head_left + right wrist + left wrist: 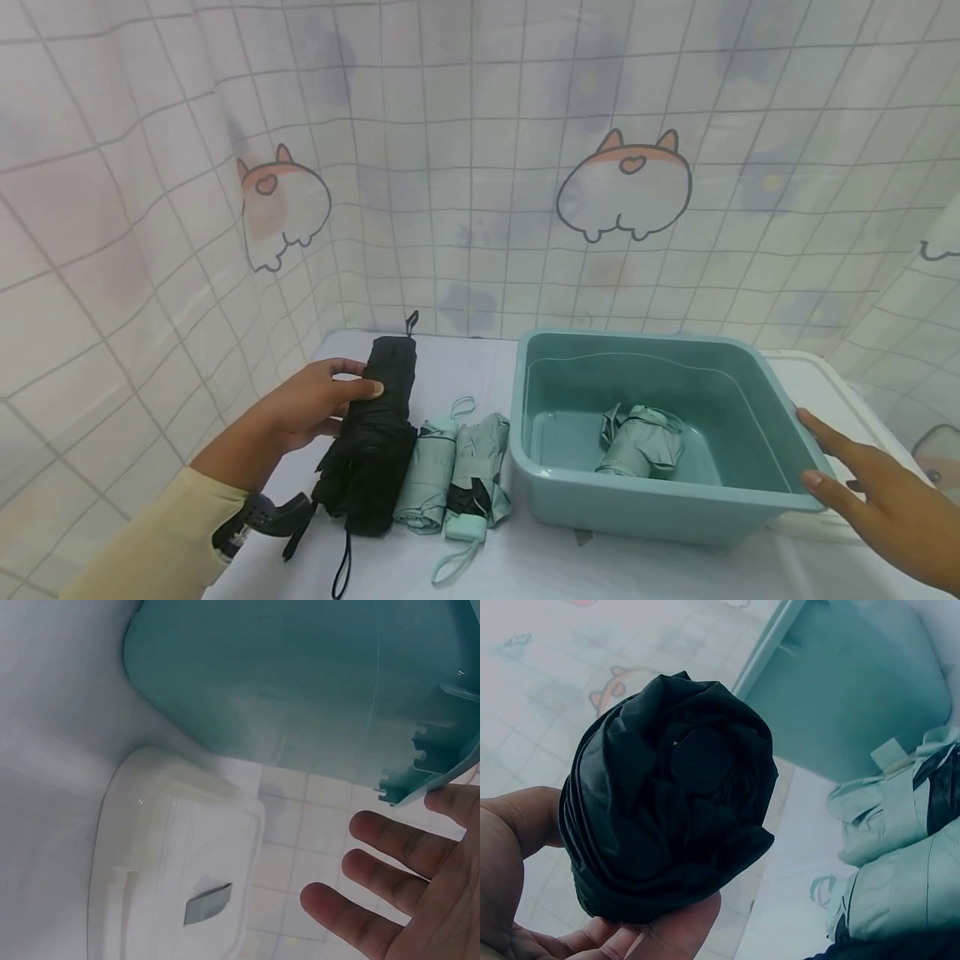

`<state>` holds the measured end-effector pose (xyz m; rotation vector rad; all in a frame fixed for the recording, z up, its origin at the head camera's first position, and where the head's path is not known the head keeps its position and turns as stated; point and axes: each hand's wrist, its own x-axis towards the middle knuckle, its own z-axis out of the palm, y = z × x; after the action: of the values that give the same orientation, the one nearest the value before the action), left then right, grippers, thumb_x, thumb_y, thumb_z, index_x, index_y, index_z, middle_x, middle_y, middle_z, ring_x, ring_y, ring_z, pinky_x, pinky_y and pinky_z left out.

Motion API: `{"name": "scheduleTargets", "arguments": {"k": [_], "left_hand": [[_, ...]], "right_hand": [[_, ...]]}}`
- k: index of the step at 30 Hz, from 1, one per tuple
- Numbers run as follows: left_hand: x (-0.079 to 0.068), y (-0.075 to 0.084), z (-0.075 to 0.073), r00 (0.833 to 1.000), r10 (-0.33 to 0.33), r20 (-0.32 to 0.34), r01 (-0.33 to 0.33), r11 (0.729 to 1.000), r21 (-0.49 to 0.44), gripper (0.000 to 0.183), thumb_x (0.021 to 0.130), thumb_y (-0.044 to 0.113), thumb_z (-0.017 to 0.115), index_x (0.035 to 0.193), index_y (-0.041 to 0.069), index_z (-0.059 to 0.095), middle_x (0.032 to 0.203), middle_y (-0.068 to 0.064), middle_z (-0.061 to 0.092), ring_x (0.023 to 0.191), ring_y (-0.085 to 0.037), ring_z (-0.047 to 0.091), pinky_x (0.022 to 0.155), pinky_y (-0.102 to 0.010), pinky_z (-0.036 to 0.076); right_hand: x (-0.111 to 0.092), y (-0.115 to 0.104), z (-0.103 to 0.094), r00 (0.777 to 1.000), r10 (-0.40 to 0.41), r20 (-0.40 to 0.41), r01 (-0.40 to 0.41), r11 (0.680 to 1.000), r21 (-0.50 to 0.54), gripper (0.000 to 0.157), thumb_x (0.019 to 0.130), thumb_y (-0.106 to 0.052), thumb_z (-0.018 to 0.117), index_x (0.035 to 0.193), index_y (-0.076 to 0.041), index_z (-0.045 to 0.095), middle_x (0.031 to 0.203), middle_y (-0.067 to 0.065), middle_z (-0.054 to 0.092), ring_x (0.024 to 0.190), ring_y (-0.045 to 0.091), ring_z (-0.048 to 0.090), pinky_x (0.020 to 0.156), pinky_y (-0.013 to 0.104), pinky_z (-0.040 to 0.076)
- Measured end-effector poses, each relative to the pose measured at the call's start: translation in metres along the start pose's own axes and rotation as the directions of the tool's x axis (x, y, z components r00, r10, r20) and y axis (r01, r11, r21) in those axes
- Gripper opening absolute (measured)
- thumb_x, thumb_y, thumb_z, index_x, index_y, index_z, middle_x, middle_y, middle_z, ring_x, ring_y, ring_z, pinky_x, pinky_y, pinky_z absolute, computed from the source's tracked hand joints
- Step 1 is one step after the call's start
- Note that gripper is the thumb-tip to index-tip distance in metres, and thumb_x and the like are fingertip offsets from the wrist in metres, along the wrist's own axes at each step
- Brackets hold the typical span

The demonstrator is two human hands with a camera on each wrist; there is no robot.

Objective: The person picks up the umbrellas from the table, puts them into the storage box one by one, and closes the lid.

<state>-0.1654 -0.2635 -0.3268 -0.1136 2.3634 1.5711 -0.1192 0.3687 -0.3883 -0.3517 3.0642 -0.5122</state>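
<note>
My left hand (318, 404) grips a black folded umbrella (667, 810), thumb on one side and fingers around the other. More black fabric lies close by in the head view; where one black piece ends and another starts is hard to tell. Two pale green folded umbrellas, a left one (429, 479) and a right one (480, 454), lie side by side to its right. A teal plastic bin (622, 508) holds another pale green folded umbrella (645, 442). My right hand (888, 500) has its fingers extended at the bin's right rim, the thumb by the near corner.
A white lid-like piece (202, 855) with a grey tab (208, 904) lies to the right of the bin. Behind the white table surface (465, 367) hangs a gridded curtain (465, 167) with cartoon prints, which also runs along the left side.
</note>
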Motion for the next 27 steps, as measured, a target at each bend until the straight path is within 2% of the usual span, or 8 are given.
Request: {"name": "scheduleTargets", "arguments": {"k": [8,21,27], "left_hand": [[-0.002,0.005,0.007,1.0,0.007,0.014,-0.007,1.0,-0.009,0.074,0.097,0.03,0.071,0.151,-0.001,0.031,0.125,-0.023,0.06,0.108,-0.036,0.065,0.099,-0.056,0.051],[-0.004,0.015,0.016,1.0,0.005,0.013,-0.005,1.0,-0.007,0.073,0.096,0.033,0.072,0.15,0.002,0.034,0.123,-0.022,0.062,0.105,-0.034,0.068,0.095,-0.051,0.055],[-0.005,0.02,0.021,1.0,0.005,0.013,-0.005,1.0,0.0,0.072,0.096,0.034,0.072,0.15,0.004,0.036,0.123,-0.021,0.063,0.104,-0.033,0.068,0.095,-0.051,0.054]], "right_hand": [[0.0,0.0,-0.001,1.0,-0.007,-0.014,0.007,1.0,-0.004,0.083,0.106,-0.041,0.055,0.163,-0.004,0.008,0.142,0.046,0.038,0.115,0.073,0.043,0.071,0.076,0.049],[0.0,-0.002,-0.004,1.0,-0.02,-0.003,0.02,1.0,0.005,0.081,0.106,-0.038,0.055,0.162,-0.002,0.009,0.14,0.048,0.039,0.104,0.069,0.054,0.063,0.073,0.05],[0.0,-0.003,-0.004,1.0,-0.024,-0.009,0.024,1.0,0.008,0.081,0.106,-0.038,0.055,0.163,-0.002,0.009,0.141,0.047,0.039,0.106,0.07,0.053,0.064,0.074,0.05]]}}
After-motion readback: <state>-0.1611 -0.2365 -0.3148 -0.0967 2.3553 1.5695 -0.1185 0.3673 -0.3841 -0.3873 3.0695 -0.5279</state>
